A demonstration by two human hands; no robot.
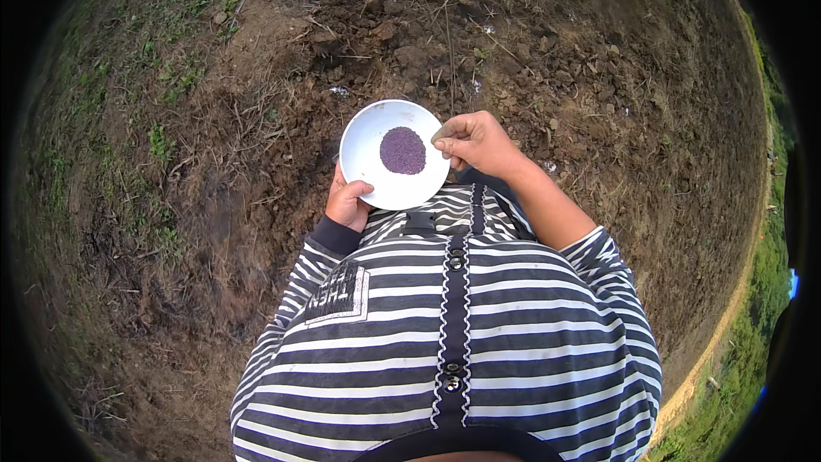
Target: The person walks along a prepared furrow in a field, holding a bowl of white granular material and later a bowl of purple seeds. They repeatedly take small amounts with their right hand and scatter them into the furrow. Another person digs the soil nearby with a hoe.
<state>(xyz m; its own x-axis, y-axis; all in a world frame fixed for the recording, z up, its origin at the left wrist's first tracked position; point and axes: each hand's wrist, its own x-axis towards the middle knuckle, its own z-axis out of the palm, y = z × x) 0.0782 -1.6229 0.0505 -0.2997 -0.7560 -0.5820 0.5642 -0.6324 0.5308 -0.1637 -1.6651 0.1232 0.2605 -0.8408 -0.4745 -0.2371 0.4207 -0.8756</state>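
Observation:
A round white bowl point(369, 135) is held out in front of my striped top. My left hand point(349, 201) grips its lower left rim, thumb over the edge. A heap of small purple grains point(403, 151) lies in the bowl, a bit above and right of its middle. At the bowl's right rim is my right hand point(463, 143), its thumb and fingertips pinched together; whether grains are between them cannot be seen.
Beyond the bowl spreads tilled brown soil point(410, 64) with clods, dry stalks and scattered white specks point(339, 91). Green weeds point(160, 143) grow on the left. A pale strip and green vegetation point(747, 327) run along the far right.

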